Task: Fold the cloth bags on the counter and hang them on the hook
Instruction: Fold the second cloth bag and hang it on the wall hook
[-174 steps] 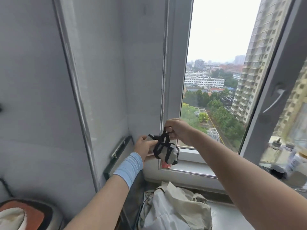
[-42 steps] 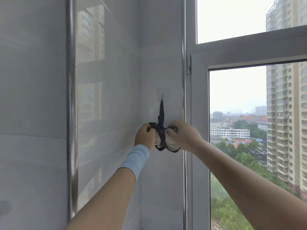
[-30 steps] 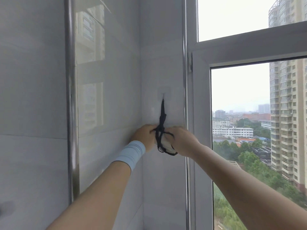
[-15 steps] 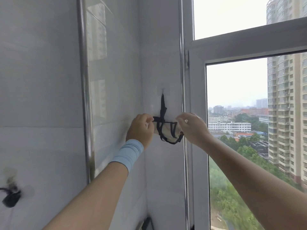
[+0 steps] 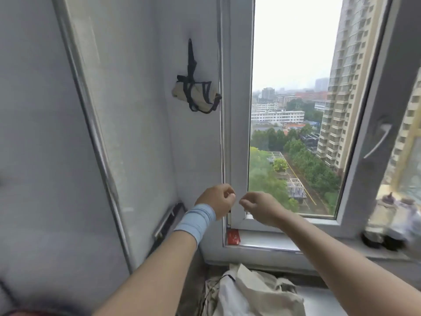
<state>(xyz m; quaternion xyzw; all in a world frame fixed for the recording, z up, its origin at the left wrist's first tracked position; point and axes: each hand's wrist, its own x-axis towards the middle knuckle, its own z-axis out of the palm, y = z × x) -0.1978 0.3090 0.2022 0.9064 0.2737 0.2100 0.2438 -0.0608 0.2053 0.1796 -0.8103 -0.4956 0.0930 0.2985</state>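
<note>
Overhead, rolled cloth bag (image 5: 194,93) hangs from wall hook (image 5: 189,40) by its strap (image 5: 191,58), bound so it likely stays compact. Left hand (image 5: 216,202), right hand (image 5: 259,207) loosely curled, empty, above crumpled bags (image 5: 252,293) awaiting folding.

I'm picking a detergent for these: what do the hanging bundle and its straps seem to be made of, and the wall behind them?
The hanging bundle looks like off-white woven cloth, matte, perhaps cotton or canvas: it creases softly. Its straps look like flat black webbing, also matte. The wall seems tiled: smooth, pale grey, with a faint sheen.
</note>
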